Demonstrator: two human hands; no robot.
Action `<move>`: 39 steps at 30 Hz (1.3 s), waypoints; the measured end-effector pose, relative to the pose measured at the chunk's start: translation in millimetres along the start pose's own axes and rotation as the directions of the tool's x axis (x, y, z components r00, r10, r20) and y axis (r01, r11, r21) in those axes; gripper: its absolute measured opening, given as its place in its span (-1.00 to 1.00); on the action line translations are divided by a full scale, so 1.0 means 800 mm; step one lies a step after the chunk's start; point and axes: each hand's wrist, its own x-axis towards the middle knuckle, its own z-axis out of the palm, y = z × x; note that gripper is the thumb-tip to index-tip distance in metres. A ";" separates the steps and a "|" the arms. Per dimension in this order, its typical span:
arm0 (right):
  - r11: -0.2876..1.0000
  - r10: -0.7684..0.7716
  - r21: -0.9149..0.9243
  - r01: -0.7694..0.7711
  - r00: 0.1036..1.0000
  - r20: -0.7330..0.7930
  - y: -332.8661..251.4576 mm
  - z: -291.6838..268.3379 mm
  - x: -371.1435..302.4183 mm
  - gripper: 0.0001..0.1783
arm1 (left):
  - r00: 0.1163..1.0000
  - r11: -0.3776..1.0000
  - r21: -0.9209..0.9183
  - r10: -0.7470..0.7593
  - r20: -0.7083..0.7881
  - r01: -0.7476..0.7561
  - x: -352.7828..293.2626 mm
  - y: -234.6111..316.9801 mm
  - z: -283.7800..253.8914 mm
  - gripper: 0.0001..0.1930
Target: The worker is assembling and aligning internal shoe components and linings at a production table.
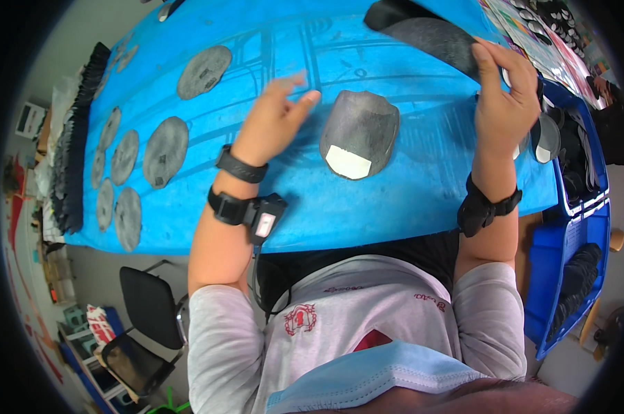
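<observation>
At the far right of the blue-covered table [422, 200], my right hand [508, 93] pinches the near end of a curved dark grey fabric piece [433, 41] with a black part at its far end. My left hand [270, 117] is above the table, somewhat blurred, with thumb and fingers apart and nothing in it. Just right of it lies a grey shield-shaped fabric piece [360, 127] bearing a cream patch on its near end. Grey oval pieces [166, 152] are spread over the table's left side, apart from my left hand.
A long row of dark pieces [83, 145] lines the left edge. Blue crates [567, 228] with dark pieces stand by the right edge. Behind me at left is a black chair [150, 307]. Another person's hand [605, 90] shows at far right. A cable hangs from my left wrist device [262, 219].
</observation>
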 end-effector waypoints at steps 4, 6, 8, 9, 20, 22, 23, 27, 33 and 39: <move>0.995 -0.010 -0.101 0.013 0.999 0.036 -0.021 -0.035 -0.009 -0.90 | 0.914 0.907 -0.305 -0.169 0.369 0.291 -0.012 -0.003 0.036 -0.52; 0.993 0.014 -0.114 -0.007 0.998 0.062 -0.034 -0.051 -0.020 -0.88 | 0.900 0.907 -0.295 -0.168 0.403 0.301 -0.025 0.013 0.044 -0.47; 0.993 0.052 -0.109 -0.044 0.996 0.078 -0.039 -0.067 -0.032 -0.88 | 0.866 0.911 -0.275 -0.149 0.477 0.308 -0.035 0.033 0.053 -0.34; 0.992 0.089 -0.096 -0.080 0.992 0.086 -0.041 -0.075 -0.039 -0.88 | 0.864 0.908 -0.279 -0.150 0.481 0.313 -0.045 0.038 0.059 -0.34; 0.978 0.206 0.049 -0.204 0.977 -0.050 -0.017 -0.125 -0.087 -0.91 | 0.789 0.888 0.123 0.321 0.524 -0.442 -0.041 0.069 0.045 -0.76; 0.976 0.218 0.048 -0.214 0.972 -0.093 -0.016 -0.127 -0.089 -0.91 | 0.811 0.770 0.270 0.504 0.298 -0.578 -0.005 0.059 0.038 -0.79; 0.975 0.221 0.048 -0.217 0.971 -0.095 -0.016 -0.129 -0.089 -0.91 | 0.809 0.769 0.271 0.503 0.302 -0.579 0.009 0.050 0.035 -0.79; 0.967 0.248 0.066 -0.245 0.968 -0.045 -0.011 -0.131 -0.091 -0.92 | 0.706 0.797 0.059 0.496 0.506 -0.602 0.028 0.024 0.025 -0.80; 0.982 0.157 0.090 -0.163 0.985 0.073 -0.011 -0.128 -0.092 -0.91 | 0.592 0.692 -0.075 0.663 0.458 -0.718 -0.031 0.049 0.033 -0.85; 0.985 0.096 0.123 -0.124 0.973 0.209 -0.023 -0.108 -0.093 -0.91 | 0.547 0.595 -0.093 0.781 0.301 -0.799 -0.073 0.058 0.042 -0.75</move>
